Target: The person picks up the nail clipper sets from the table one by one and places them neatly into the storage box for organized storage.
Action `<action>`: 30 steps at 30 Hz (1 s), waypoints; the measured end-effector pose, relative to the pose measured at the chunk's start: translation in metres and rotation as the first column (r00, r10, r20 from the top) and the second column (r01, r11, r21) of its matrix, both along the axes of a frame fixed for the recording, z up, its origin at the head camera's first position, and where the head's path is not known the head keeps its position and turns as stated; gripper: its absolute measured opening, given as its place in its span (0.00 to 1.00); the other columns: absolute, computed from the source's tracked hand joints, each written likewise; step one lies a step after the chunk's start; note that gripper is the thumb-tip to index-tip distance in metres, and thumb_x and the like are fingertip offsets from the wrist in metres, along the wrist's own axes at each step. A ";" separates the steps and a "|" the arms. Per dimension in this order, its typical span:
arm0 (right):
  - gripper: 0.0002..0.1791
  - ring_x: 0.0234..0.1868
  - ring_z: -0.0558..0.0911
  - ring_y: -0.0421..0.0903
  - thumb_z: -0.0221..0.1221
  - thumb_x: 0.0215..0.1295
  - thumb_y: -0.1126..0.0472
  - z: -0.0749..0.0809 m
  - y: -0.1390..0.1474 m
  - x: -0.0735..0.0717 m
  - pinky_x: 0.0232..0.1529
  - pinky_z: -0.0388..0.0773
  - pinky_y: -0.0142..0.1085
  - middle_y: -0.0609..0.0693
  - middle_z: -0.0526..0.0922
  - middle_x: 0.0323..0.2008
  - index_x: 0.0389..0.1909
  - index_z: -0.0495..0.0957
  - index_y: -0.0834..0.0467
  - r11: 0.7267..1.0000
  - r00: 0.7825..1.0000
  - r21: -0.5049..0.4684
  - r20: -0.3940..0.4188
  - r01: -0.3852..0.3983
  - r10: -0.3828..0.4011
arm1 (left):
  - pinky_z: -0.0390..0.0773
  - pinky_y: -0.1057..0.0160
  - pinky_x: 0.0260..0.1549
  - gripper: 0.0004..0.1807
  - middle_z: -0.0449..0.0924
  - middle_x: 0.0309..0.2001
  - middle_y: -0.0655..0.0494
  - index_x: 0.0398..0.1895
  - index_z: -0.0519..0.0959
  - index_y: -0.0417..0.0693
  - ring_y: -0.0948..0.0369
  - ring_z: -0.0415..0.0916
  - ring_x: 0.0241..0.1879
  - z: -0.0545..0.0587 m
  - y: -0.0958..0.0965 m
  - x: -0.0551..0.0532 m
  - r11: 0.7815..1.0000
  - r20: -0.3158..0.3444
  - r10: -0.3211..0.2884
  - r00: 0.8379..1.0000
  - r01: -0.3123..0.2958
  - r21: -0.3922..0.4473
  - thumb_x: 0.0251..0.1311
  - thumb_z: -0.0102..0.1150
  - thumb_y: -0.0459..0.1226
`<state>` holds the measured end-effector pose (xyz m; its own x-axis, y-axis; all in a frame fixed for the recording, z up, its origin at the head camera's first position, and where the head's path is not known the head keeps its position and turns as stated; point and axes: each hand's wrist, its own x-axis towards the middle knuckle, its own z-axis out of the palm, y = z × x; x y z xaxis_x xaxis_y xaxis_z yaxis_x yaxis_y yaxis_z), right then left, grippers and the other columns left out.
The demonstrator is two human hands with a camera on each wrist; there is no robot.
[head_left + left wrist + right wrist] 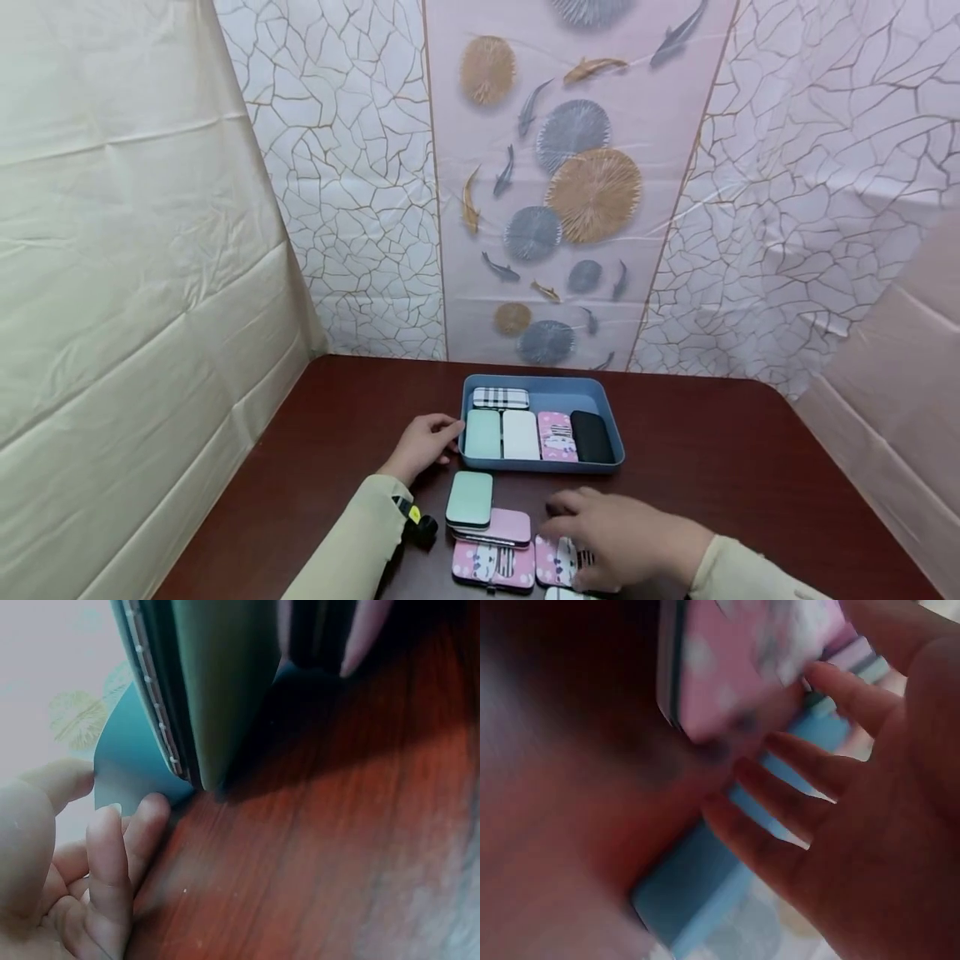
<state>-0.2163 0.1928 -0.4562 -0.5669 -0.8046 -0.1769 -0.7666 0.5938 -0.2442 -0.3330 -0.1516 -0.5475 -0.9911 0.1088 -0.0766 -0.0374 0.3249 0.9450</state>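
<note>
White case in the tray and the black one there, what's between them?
A pink patterned case lies between the white case and the black case in the blue tray; the head view shows it.

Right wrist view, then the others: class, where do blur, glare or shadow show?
Right wrist: patterned case and tray blurred; left wrist: backdrop washed out, table shadowed beside the green case; head: tray edges look crisper.

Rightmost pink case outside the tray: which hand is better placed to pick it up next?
Right, most likely: the right hand is over the pink case, fingers spread, while the left hand touches the left side of the tray.
</note>
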 end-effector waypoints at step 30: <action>0.36 0.33 0.74 0.34 0.77 0.65 0.58 -0.011 0.030 0.003 0.36 0.84 0.39 0.39 0.81 0.43 0.74 0.80 0.35 0.986 0.987 0.038 -0.001 0.161 -0.161 | 0.88 0.60 0.32 0.21 0.88 0.41 0.51 0.58 0.88 0.44 0.57 0.86 0.38 -0.004 0.003 0.004 1.000 -0.013 0.019 1.000 -0.019 0.013 0.78 0.68 0.50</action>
<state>-0.2129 0.2224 -0.4676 -0.6884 -0.6952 -0.2070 -0.6594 0.7187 -0.2207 -0.3291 -0.1486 -0.5510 -0.9940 0.0906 -0.0621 -0.0309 0.3121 0.9495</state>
